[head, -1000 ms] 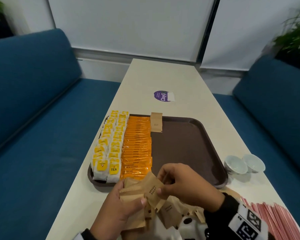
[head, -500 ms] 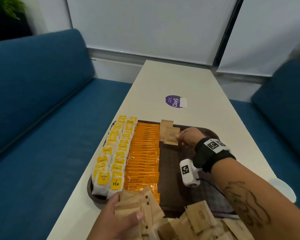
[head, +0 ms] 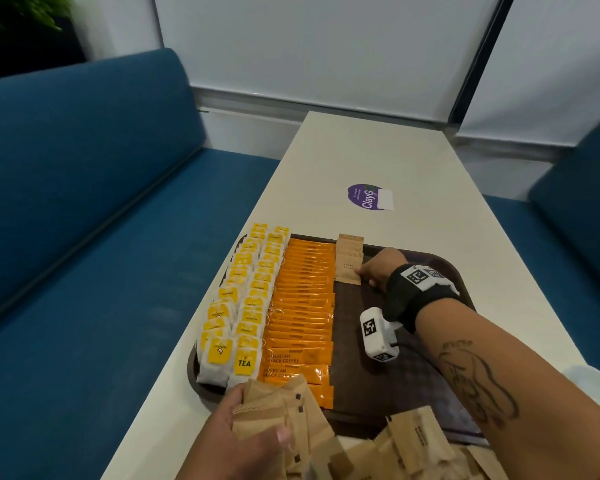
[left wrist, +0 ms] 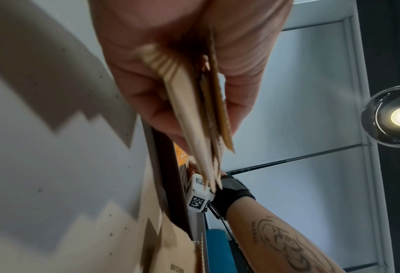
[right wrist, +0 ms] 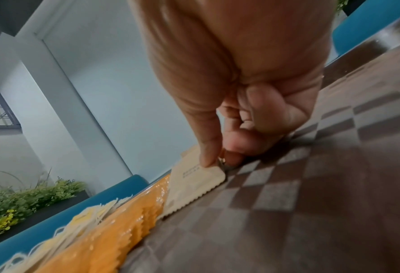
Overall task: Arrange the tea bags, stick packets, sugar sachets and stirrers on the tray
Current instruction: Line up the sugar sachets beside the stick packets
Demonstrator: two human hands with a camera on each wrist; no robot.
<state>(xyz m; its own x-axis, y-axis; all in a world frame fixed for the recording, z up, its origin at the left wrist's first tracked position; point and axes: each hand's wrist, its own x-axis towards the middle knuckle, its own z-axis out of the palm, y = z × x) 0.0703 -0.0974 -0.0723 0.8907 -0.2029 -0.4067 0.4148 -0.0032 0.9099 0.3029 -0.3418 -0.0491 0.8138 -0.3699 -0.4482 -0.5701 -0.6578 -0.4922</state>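
A dark brown tray [head: 447,271] holds two rows of yellow tea bags [head: 246,306] and a column of orange stick packets [head: 302,306]. At its far end lies a short row of brown sugar sachets [head: 350,261]. My right hand [head: 378,271] pinches the edge of the nearest sachet [right wrist: 194,182] of that row, thumb on top. At the tray's near corner my left hand [head: 243,431] grips a fanned stack of brown sugar sachets [head: 291,414]; the left wrist view shows that stack [left wrist: 194,114] edge-on between thumb and fingers.
More loose brown sachets [head: 416,448] lie heaped on the white table [head: 378,154] at the tray's near edge. A purple sticker [head: 366,197] is on the table beyond the tray. Blue sofas [head: 84,202] flank the table on both sides.
My right hand left the stack, carried one sachet to the far end of the tray and laid it against the sachet row. The left hand kept hold of its stack.
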